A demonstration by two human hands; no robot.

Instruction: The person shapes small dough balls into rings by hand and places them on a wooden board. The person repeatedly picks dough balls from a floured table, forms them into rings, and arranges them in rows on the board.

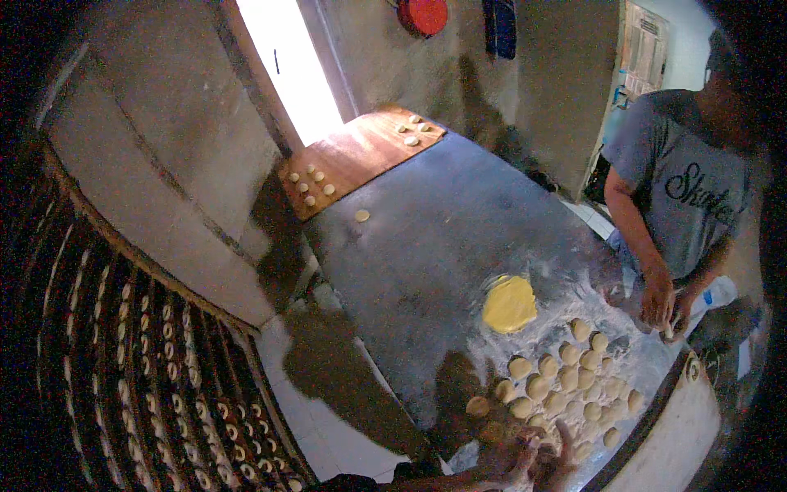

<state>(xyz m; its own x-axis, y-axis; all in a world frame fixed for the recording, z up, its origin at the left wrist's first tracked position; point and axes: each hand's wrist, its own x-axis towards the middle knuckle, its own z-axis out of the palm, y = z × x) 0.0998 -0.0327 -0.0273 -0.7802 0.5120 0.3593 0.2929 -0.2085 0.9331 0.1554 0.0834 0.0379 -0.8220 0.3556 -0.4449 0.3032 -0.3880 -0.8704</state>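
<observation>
At the lower middle of the head view, my left hand (518, 459) and my right hand (554, 459) are close together over the table's near end, fingers curled; what they hold is too dim to make out. Just beyond them, several round pale dough pieces (537, 385) lie in loose rows on spread white flour (607, 312). A flat, uneven yellow mass (509, 303) sits farther up the dark tabletop (410, 262). A single small disc (361, 216) lies near the table's far left.
A wooden board (361, 148) with small discs spans the far end by a bright doorway (283, 57). Racks (164, 369) of shaped pieces stand at left. A person in a grey shirt (689, 205) works at right, hands near a pale curved panel (672, 426) along the table's edge.
</observation>
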